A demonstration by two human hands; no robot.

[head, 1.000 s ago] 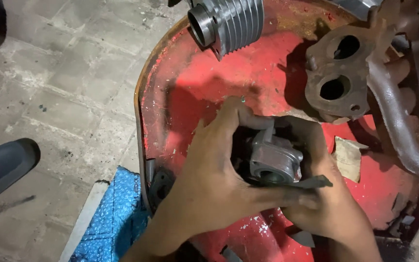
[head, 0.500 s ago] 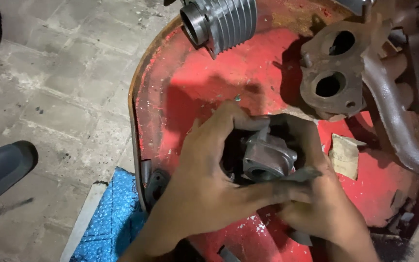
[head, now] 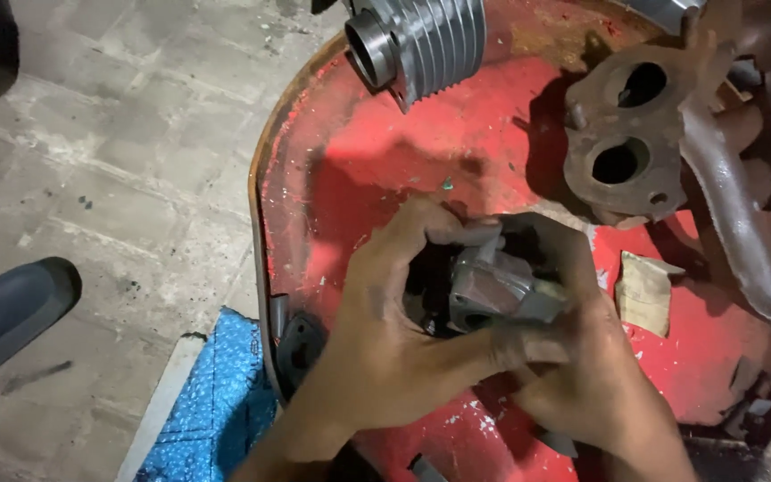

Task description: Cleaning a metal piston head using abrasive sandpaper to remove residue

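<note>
At lower center, the left hand (head: 385, 344) and right hand (head: 595, 375) clasp a grey cast-metal part (head: 493, 290), apparently hollow, above a chipped red drum top (head: 377, 152); both grips closed around it.

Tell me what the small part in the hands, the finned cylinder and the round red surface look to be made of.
Small part: dull grey cast metal, likely aluminium, matte and grimy. Finned cylinder: brighter silvery metal, probably cast aluminium, going by its even fins and sheen. Red surface: painted steel, it seems; chipped paint shows brown rust along the rim.
</note>
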